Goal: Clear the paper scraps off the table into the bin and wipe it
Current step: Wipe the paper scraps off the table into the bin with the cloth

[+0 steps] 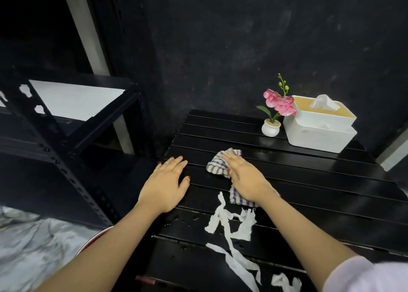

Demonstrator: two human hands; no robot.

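The wall (242, 37) behind is painted a dark, near-black tone, with a scuffed and mottled surface. A pale vertical post (85, 29) runs up beside it at the left, leaning in the wide-angle view. A black metal shelving rack (66, 137) stands at the left — its perforated uprights and bolted braces show clearly, and a white sheet (75, 99) lies on its upper shelf. Below the rack, at the lower left, crumpled grey plastic sheeting (33, 243) covers the floor. At the right edge a pale strip of frame (395, 152) shows against the dark wall. The light is dim — soft highlights fall from the upper right.
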